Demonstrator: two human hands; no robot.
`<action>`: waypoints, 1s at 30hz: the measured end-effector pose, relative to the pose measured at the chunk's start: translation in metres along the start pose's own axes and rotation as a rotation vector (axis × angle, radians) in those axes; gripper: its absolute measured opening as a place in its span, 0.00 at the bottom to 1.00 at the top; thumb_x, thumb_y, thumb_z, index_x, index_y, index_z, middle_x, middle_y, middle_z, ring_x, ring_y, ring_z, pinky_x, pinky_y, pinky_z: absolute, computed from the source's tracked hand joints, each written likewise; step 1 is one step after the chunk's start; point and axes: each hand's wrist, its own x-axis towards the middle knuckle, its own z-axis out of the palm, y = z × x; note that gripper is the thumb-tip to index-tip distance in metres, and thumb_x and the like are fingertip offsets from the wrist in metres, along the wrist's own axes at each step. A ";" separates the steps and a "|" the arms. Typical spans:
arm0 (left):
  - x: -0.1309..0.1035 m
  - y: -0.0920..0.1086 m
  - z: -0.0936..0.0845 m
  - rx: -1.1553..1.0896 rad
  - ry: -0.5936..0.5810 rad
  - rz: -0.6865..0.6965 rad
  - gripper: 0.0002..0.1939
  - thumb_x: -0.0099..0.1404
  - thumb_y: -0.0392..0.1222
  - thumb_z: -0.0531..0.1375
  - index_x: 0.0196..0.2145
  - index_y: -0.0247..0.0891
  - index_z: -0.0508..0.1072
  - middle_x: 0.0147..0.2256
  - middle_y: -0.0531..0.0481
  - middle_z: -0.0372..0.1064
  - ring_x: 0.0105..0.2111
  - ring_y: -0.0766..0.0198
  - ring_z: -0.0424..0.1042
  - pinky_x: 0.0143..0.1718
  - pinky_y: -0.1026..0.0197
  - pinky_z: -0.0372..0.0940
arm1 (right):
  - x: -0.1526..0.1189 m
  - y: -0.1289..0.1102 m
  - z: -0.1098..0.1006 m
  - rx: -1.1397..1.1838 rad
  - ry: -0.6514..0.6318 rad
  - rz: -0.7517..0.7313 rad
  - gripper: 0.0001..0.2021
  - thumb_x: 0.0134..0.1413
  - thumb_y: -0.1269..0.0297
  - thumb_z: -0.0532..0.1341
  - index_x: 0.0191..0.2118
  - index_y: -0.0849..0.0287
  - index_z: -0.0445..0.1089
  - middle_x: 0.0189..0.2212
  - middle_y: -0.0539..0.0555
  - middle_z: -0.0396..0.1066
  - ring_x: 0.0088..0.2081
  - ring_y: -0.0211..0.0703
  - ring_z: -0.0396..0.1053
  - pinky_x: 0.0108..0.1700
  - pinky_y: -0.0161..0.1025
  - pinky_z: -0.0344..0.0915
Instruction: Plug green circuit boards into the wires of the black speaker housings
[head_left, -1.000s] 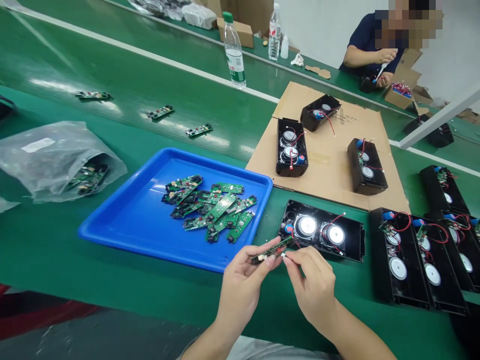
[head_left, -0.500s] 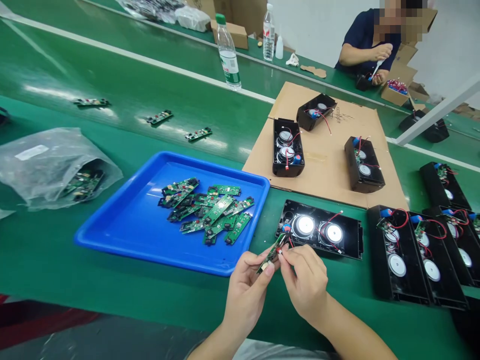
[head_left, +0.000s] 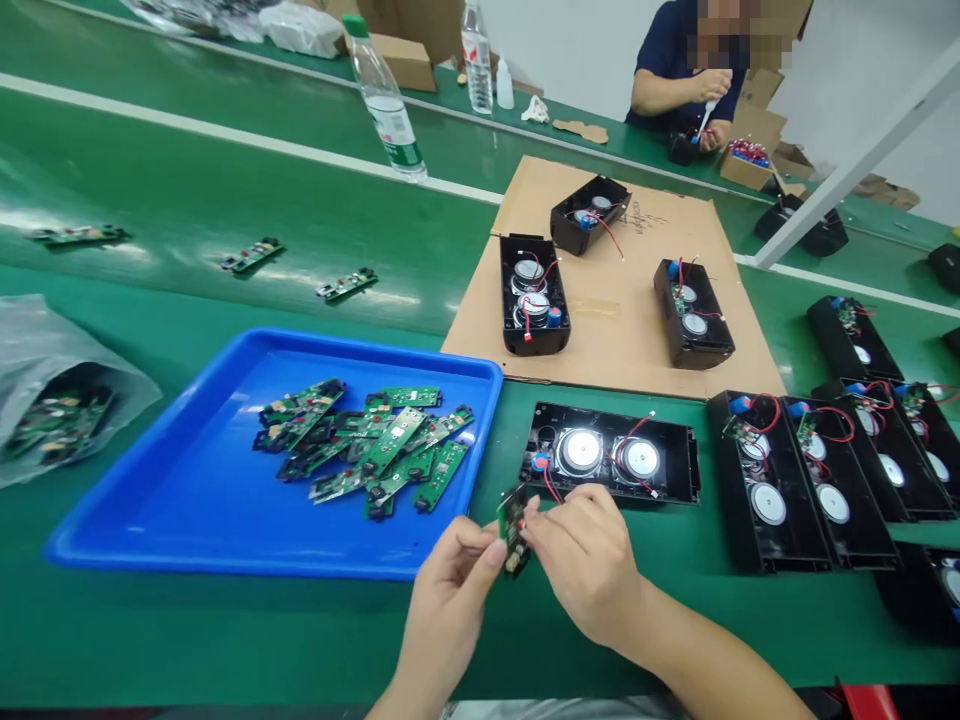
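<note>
My left hand (head_left: 454, 580) pinches a small green circuit board (head_left: 512, 530) by its edge, between thumb and fingers. Against the board's other side, the closed fingertips of my right hand (head_left: 585, 555) grip the end of a red wire (head_left: 551, 487); the plug itself is mostly hidden by the fingers. That wire comes from a blue cylindrical part (head_left: 539, 462) inside an open black speaker housing (head_left: 679, 465), which lies just beyond my hands with two round speakers facing up. Left of my hands, a blue tray (head_left: 180, 545) holds a pile of similar boards (head_left: 390, 445).
Several black housings (head_left: 769, 505) stand to the right, others on a cardboard sheet (head_left: 600, 330). Loose boards (head_left: 349, 285) lie on the green belt beside a water bottle (head_left: 390, 120). A plastic bag (head_left: 112, 350) of boards is at left. Across, a co-worker (head_left: 675, 90) handles a housing.
The view has shifted, so most things sit further left. My hands have turned the board more upright and moved it slightly closer to me, with my right fingers still pressed at it.
</note>
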 end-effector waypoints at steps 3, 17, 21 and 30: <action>0.004 0.010 -0.001 0.019 -0.099 -0.170 0.21 0.42 0.50 0.72 0.32 0.41 0.72 0.24 0.52 0.74 0.25 0.61 0.73 0.31 0.61 0.67 | 0.001 0.013 -0.021 0.039 -0.127 0.028 0.13 0.65 0.67 0.50 0.35 0.63 0.69 0.28 0.54 0.73 0.30 0.39 0.67 0.34 0.39 0.63; -0.009 0.015 0.024 0.342 -0.310 -0.099 0.10 0.53 0.39 0.64 0.36 0.41 0.76 0.38 0.47 0.77 0.40 0.57 0.74 0.42 0.63 0.68 | -0.021 0.077 -0.095 -0.126 -0.670 0.515 0.09 0.52 0.78 0.62 0.35 0.56 0.74 0.33 0.52 0.75 0.37 0.45 0.68 0.39 0.43 0.58; -0.003 0.008 0.035 0.354 -0.328 -0.075 0.11 0.56 0.39 0.62 0.39 0.41 0.74 0.41 0.48 0.76 0.41 0.59 0.73 0.40 0.64 0.69 | -0.017 0.085 -0.091 -0.018 -0.614 0.555 0.08 0.55 0.76 0.61 0.30 0.56 0.73 0.31 0.49 0.75 0.36 0.42 0.68 0.38 0.40 0.59; 0.016 -0.005 0.047 0.354 -0.318 -0.049 0.14 0.57 0.46 0.62 0.40 0.41 0.70 0.42 0.47 0.76 0.40 0.59 0.75 0.41 0.60 0.71 | -0.023 0.081 -0.084 -0.212 -0.682 0.465 0.07 0.49 0.76 0.65 0.28 0.56 0.74 0.26 0.52 0.73 0.33 0.46 0.66 0.34 0.41 0.53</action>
